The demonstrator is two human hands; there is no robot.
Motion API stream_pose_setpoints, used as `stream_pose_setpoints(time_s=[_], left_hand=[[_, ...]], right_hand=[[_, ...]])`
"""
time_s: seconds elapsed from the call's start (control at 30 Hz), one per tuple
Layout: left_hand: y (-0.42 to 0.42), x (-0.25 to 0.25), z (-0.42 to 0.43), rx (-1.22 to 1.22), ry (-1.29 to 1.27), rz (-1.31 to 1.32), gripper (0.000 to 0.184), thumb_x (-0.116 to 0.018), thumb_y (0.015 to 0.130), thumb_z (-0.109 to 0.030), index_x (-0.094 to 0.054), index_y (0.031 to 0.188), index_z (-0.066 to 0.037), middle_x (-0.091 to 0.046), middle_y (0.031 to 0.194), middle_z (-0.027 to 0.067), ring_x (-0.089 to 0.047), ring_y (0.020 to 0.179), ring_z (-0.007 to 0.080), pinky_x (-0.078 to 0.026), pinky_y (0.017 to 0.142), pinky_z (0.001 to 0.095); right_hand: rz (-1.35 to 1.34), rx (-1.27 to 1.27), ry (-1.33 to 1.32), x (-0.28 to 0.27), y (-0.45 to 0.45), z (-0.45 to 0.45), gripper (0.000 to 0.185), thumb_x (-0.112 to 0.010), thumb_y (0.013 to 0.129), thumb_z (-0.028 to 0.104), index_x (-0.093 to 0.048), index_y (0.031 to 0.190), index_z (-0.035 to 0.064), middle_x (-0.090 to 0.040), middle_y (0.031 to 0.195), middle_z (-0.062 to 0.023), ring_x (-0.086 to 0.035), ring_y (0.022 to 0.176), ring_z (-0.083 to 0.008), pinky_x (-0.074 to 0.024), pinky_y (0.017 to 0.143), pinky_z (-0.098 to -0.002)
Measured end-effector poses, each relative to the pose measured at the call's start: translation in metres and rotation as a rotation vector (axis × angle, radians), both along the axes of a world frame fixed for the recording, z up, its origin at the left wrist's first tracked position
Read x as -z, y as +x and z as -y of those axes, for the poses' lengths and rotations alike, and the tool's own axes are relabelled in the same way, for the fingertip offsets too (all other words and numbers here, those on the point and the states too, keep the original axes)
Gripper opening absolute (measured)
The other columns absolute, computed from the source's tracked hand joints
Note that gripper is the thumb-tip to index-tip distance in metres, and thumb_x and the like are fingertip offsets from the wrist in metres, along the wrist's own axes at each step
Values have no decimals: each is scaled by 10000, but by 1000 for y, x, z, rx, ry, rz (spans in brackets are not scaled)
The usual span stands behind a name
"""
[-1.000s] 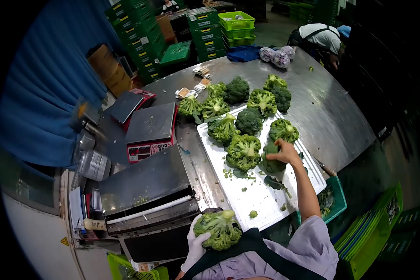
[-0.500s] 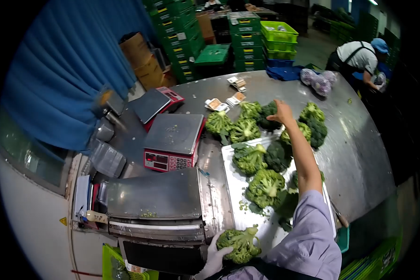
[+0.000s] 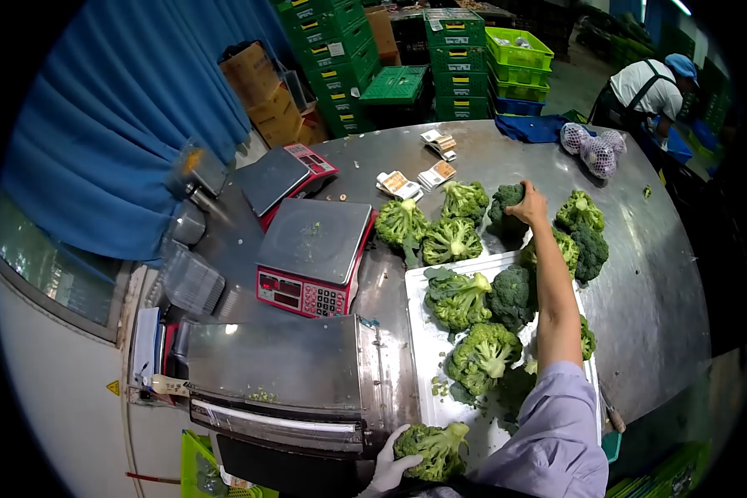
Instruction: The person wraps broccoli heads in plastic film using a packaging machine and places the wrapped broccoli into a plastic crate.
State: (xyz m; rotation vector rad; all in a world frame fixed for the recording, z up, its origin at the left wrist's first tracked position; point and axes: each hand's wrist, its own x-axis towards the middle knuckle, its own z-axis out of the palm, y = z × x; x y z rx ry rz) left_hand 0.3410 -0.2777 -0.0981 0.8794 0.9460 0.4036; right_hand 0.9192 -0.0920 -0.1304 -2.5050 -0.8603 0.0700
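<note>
Your gloved left hand (image 3: 393,461) cups one broccoli (image 3: 432,451) near the tray (image 3: 437,412); held low, seemingly to free your other arm's reach. Your right hand (image 3: 526,204): fingers curved at a dark head (image 3: 503,207) beyond the tray; whether gripping, cannot tell.

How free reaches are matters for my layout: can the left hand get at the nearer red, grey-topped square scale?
Probably not: the gloved left hand holds a green broccoli head, and a boxy grey metal machine lies before the scale.
</note>
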Motion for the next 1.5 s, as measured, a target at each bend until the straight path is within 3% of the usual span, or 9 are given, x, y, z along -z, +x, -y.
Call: stream_pose_setpoints(time_s=[0.2,0.4,0.43,0.53,0.83,0.93,1.07,1.3,1.5], left_hand=[[8,-15,1,-30,-57,-23,655,-606,723,73,-363,1330,24,-535,1194,112,-513,1089,178,-402,951,296],[17,-14,7,-3,-139,19,623,-632,728,33,-400,1305,1,-544,1146,99,-524,1028,173,-423,894,276],[19,-15,7,31,-119,15,611,-632,732,25,-406,1300,-1,-542,1143,96,-522,1026,172,-422,890,273],[28,-4,10,106,-61,-29,606,-659,724,-37,-424,1281,-12,-537,1136,101,-514,1031,177,-420,889,282],[34,25,19,319,388,-76,691,-739,740,-252,-388,1265,28,-532,1143,185,-523,1055,246,-421,910,333],[22,18,16,322,763,-212,732,-707,751,-358,-383,1278,33,-486,1210,234,-467,1147,347,-373,975,377],[4,-29,-6,325,628,90,760,-675,810,-314,-285,1370,20,-414,1335,204,-397,1255,287,-326,1028,351],[-10,-85,-33,445,273,390,765,-613,865,-363,-242,1384,59,-329,1402,214,-301,1325,271,-290,1048,339],[-4,-68,-29,435,224,411,620,-674,835,-240,-382,1317,20,-494,1260,123,-465,1162,189,-367,974,298]], right_hand=[[-159,-114,340,-48,-15,37,873,-780,478,360,-438,1237,98,-616,1046,-195,-593,972,-356,-463,838,-400],[-423,-368,643,-116,-86,97,964,-821,531,388,-374,1339,116,-447,1297,-215,-407,1235,-342,-320,1024,-436],[-412,-443,691,-117,-96,107,922,-827,542,342,-388,1319,108,-487,1236,-157,-468,1155,-281,-406,922,-367],[-618,-514,768,-124,-138,145,878,-838,555,215,-381,1297,113,-512,1115,-34,-495,993,-121,-379,666,-192],[-686,-675,1001,-118,-245,227,903,-859,518,147,-378,1280,94,-473,1221,-92,-464,1146,-199,-445,882,-293],[-512,-641,916,-118,-275,253,915,-835,520,91,-350,1296,95,-321,1412,-145,-347,1285,-240,-328,1036,-365],[-306,-624,737,-125,-319,285,903,-848,509,106,-377,1280,99,-219,1470,-185,-299,1323,-257,-341,1027,-381],[42,-733,700,-132,-391,310,708,-827,538,173,-498,1160,93,-418,1358,-200,-450,1211,-341,-400,944,-414],[197,-742,653,-126,-426,322,798,-857,444,47,-481,1144,125,-381,1377,-211,-398,1224,-406,-380,965,-467]])
